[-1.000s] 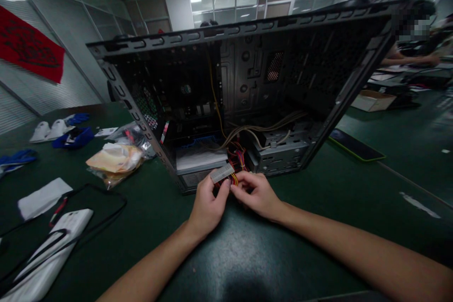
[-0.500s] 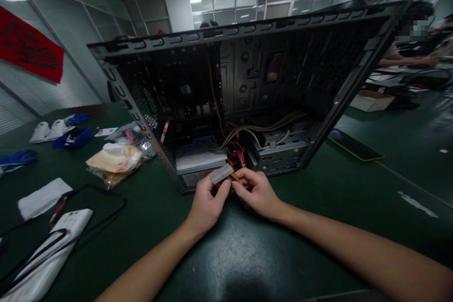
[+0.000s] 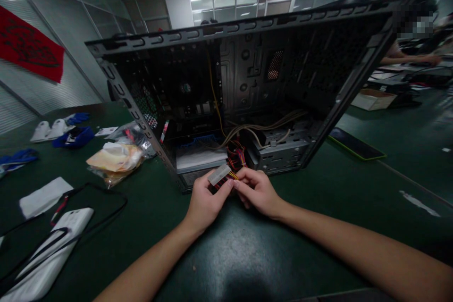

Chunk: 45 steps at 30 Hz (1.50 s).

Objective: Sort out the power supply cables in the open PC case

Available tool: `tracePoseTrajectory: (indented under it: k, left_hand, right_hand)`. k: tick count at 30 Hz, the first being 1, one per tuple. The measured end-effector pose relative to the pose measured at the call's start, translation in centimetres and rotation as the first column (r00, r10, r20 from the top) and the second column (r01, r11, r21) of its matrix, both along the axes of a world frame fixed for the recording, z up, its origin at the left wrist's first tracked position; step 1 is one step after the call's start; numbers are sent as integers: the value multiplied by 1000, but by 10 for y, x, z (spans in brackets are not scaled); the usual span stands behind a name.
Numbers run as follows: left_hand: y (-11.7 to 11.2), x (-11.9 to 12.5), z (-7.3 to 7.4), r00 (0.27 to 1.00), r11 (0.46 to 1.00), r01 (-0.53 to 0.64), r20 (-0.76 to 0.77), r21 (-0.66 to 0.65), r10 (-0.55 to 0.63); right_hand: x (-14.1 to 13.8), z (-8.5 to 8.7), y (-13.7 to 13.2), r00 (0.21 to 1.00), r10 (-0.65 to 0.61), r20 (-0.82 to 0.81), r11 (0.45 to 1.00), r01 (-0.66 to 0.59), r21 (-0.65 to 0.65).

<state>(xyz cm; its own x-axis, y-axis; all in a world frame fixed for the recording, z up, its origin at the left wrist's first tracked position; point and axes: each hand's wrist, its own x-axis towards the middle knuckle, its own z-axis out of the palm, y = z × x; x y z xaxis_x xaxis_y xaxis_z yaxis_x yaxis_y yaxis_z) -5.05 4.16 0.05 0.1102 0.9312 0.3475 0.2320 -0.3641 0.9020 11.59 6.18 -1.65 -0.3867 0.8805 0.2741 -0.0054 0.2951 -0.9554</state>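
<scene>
A black computer case (image 3: 244, 23) stands open toward me on the green table. At its lower front edge my left hand (image 3: 205, 198) is closed on a whitish multi-pin power connector (image 3: 220, 175). My right hand (image 3: 257, 192) pinches the yellow, red and black wires (image 3: 232, 176) that run from this connector; the two thumbs nearly touch. Behind my fingers, a bundle of coloured cables (image 3: 239, 153) leads up into the case. The power supply (image 3: 198, 158), with a pale label, sits at the bottom left inside, and a metal drive cage (image 3: 283, 156) is at the bottom right.
On the left lie a white power strip (image 3: 60, 245) with black cords, a plastic bag (image 3: 116, 158) and a blue tray (image 3: 74, 137). A dark flat device with a green edge (image 3: 356, 143) and a cardboard box (image 3: 373, 99) are on the right. Another person's arm (image 3: 410, 60) shows beyond.
The connector has shifted slightly left and tilted a little in my left hand. My right fingers have moved slightly along the wires. The case stays in place.
</scene>
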Motion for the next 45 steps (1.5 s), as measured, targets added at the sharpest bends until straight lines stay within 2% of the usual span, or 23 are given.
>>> tracePoseTrajectory:
  k: [6, 12, 20, 29, 33, 36, 39, 43, 45]
  left_hand:
    - [-1, 2, 5, 996, 999, 14, 88, -45, -10]
    - [-1, 3, 5, 996, 999, 23, 89, -33, -20]
    - [2, 2, 2, 992, 995, 29, 124, -93, -17]
    - [3, 3, -2, 979, 994, 74, 196, -83, -56]
    - [2, 3, -2, 980, 994, 58, 195, -88, -40]
    - [3, 3, -3, 982, 997, 31, 186, -71, -17]
    - [3, 4, -3, 980, 996, 41, 198, -74, -25]
    - [1, 3, 1, 979, 993, 79, 196, -93, -60]
    - [-1, 2, 4, 981, 993, 89, 179, -84, -73]
  right_hand:
    - [2, -6, 3, 997, 50, -51, 999, -50, -1]
    - [3, -7, 3, 993, 84, -79, 996, -83, 11]
    - [0, -6, 3, 1000, 0, -21, 999, 1, 45]
    - [-1, -4, 0, 999, -32, -19, 997, 34, 71]
    - [2, -7, 2, 1000, -8, 4, 997, 8, 75]
    - [4, -6, 5, 994, 10, 105, 972, -34, 233]
    - [6, -4, 5, 984, -31, 178, 905, -48, 422]
    - [4, -3, 3, 986, -83, 147, 867, -1, 498]
    - [4, -4, 3, 986, -113, 122, 821, 23, 570]
